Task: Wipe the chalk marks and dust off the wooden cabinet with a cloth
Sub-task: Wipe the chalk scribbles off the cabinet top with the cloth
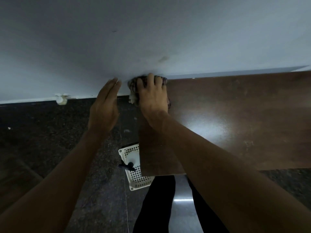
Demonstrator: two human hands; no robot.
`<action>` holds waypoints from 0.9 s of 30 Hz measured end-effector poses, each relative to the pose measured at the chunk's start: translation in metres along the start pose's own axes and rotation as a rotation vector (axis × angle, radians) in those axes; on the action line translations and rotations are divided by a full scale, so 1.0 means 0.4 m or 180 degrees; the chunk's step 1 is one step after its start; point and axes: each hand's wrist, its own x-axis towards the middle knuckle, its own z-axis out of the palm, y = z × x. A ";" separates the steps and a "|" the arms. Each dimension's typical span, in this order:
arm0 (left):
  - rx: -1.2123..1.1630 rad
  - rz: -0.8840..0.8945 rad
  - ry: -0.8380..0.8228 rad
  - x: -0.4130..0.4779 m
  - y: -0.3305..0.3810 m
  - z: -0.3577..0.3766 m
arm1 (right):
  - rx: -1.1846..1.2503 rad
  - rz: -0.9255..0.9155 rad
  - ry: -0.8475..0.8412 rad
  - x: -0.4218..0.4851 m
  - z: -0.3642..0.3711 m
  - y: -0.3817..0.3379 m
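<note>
The dark brown wooden cabinet (235, 118) fills the right half of the view, seen from above, its top glossy with a light glare and faint pale smudges. My right hand (152, 96) presses a checked cloth (133, 91) onto the cabinet's far left corner, by the wall; the fingers curl over the cloth, which bunches out past the cabinet's left edge. My left hand (105, 106) hovers just left of that corner, fingers straight and together, palm facing the cloth, holding nothing. Much of the cloth is hidden under my right hand.
A pale wall (151, 39) runs along the cabinet's back edge. On the dark speckled floor (50, 132) below the cabinet's left edge stands a white perforated basket (138, 180) with a spray bottle (131, 158) in it. My legs in black show at the bottom.
</note>
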 end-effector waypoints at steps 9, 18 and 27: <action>-0.0490 -0.0135 -0.0803 0.105 0.109 0.019 | -0.0264 -0.1084 -0.0305 -0.147 0.030 -0.006; 0.0028 -0.0086 -0.1978 0.104 0.152 0.069 | -0.0716 -0.1405 -0.1034 -0.379 0.069 -0.071; 0.0126 -0.0243 -0.1875 0.090 0.155 0.096 | -0.0109 -0.1055 -0.0572 -0.364 0.022 0.297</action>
